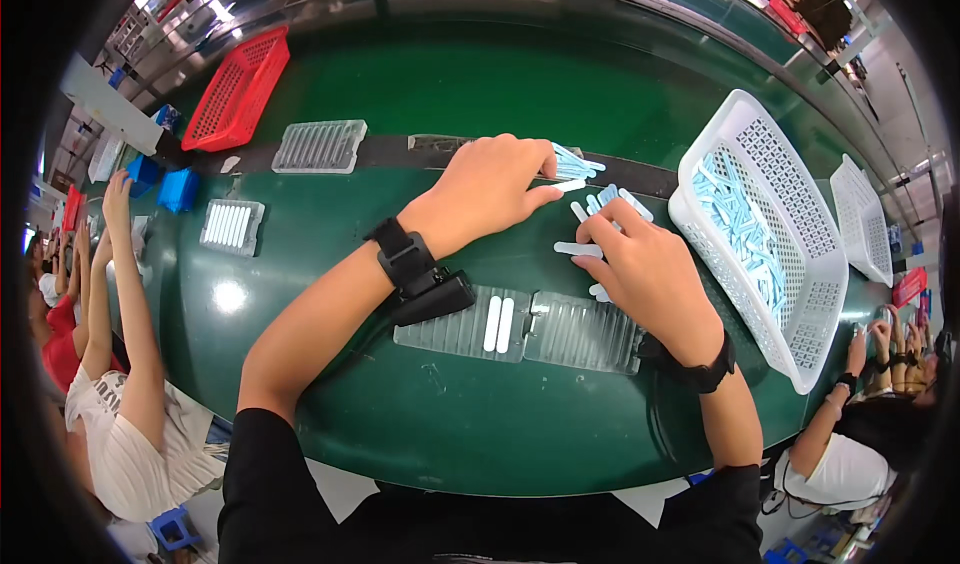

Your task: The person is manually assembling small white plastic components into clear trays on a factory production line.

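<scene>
My left hand (490, 189) has its thumb and forefinger closed on a small white round-ended stick (571, 186), beside a bundle of pale blue sticks (575, 164). To its right, my right hand (650, 274) pinches another whitish stick (578, 250) between thumb and fingers. Several loose sticks (608, 200) lie between and partly under the hands. Nearer me is a clear ribbed plastic tray (440, 334) with two white sticks (498, 324) upright in its grooves. Touching it on the right, a second clear tray (580, 334) shows bare grooves; my right wrist covers its corner.
A white basket (800, 349) of light blue sticks (740, 224) stands at right. Farther left are a clear tray (320, 148), a tray of white sticks (232, 227), a red basket (238, 89) and blue boxes (178, 191). Other people's arms (125, 254) reach in at left.
</scene>
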Demonstrator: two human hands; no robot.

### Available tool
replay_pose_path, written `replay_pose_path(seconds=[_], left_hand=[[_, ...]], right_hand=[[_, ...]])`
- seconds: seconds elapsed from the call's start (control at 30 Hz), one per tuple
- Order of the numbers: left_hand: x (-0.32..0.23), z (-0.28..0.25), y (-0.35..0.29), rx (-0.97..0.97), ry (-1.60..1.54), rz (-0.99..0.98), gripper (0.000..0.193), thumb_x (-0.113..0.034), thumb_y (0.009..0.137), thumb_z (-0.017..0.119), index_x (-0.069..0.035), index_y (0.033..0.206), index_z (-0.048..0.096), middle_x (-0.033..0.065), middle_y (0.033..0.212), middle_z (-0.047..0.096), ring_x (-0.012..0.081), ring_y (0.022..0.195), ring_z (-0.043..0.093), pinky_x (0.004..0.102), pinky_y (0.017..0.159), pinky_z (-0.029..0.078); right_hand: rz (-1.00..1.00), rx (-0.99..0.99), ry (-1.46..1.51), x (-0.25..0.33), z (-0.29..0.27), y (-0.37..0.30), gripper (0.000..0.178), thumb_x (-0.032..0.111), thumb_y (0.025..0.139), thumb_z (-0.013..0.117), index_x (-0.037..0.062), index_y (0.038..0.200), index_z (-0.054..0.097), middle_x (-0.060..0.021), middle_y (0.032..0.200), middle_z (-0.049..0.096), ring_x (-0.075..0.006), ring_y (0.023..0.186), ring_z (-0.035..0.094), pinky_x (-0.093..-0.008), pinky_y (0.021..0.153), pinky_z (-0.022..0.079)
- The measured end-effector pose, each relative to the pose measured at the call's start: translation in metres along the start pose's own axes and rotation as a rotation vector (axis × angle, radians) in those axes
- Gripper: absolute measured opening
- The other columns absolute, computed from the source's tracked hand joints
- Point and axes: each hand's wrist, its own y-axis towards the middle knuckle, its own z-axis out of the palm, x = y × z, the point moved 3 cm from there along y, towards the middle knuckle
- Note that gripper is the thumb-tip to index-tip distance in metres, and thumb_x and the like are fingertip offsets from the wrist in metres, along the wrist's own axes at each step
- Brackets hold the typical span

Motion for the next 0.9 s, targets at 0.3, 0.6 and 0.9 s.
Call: replay_pose_path(seconds=[0.3,0.6,0.9], left_hand=[[-0.002,-0.027,-0.008,0.215,-0.065,0.076,0.017,-0.025,0.091,0.078,-0.01,0.097,0.072,0.0047,0.067,0.063,0.0243,0.058,0.06,0.0348,0.063,0.049],[-0.072,-0.089,-0.056,-0.524,0.332,0.983,0.034,-0.001,0.075,0.081,-0.009,0.107,0.071,-0.0037,0.065,0.044,0.0115,0.052,0.04,0.0272,0.046,0.027],[-0.06,-0.104,-0.066,-0.51,0.352,0.965,0.035,0.004,0.078,0.079,-0.007,0.11,0.069,-0.0037,0.065,0.037,0.0126,0.051,0.037,0.0283,0.046,0.025]], right_hand=[[0.038,0.12,0.05,-0.011,0.005,-0.004,0.014,0.014,0.093,0.072,0.0058,0.094,0.061,-0.0106,0.087,0.064,-0.0327,0.073,0.067,-0.0437,0.064,0.052],[0.121,-0.09,0.132,-0.006,-0.03,0.002,0.008,0.007,0.094,0.068,0.0037,0.102,0.067,-0.0127,0.086,0.07,-0.0359,0.075,0.068,-0.0439,0.065,0.053],[-0.066,-0.414,0.249,0.012,-0.061,0.008,0.019,-0.006,0.079,0.075,0.0042,0.094,0.075,-0.0083,0.094,0.079,-0.0226,0.082,0.075,-0.0296,0.07,0.058]])
